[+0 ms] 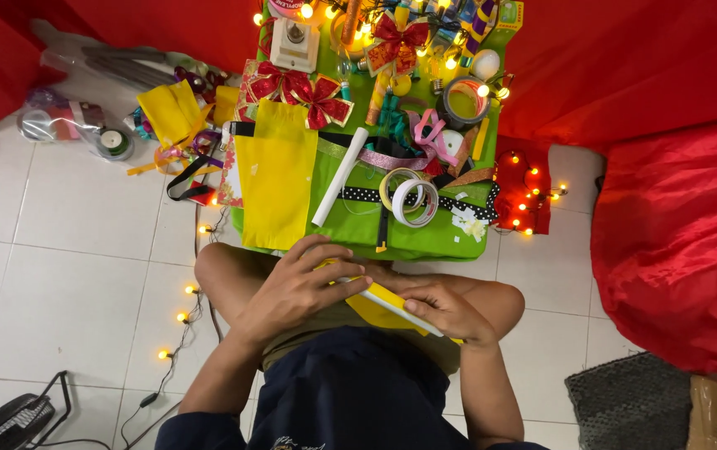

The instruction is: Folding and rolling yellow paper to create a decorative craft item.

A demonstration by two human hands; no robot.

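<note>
I sit on the floor with a flat yellow-covered piece [385,300], white along its edge, held over my lap. My left hand [300,287] lies curled over its left end, fingers wrapped on top. My right hand [446,310] grips its right end from below, thumb on the white edge. Just ahead stands a low green table [425,242]. On it lie a yellow fabric sheet [275,179], a white paper roll [340,177] and two tape rings [408,198].
The table's far half holds red bows [300,90], ribbons, a grey tape roll [462,102] and lit string lights. More lights trail down the white tile floor at my left. Red cloth [683,242] lies at right, a plastic bag [75,121] at left, a grey mat [629,404] at lower right.
</note>
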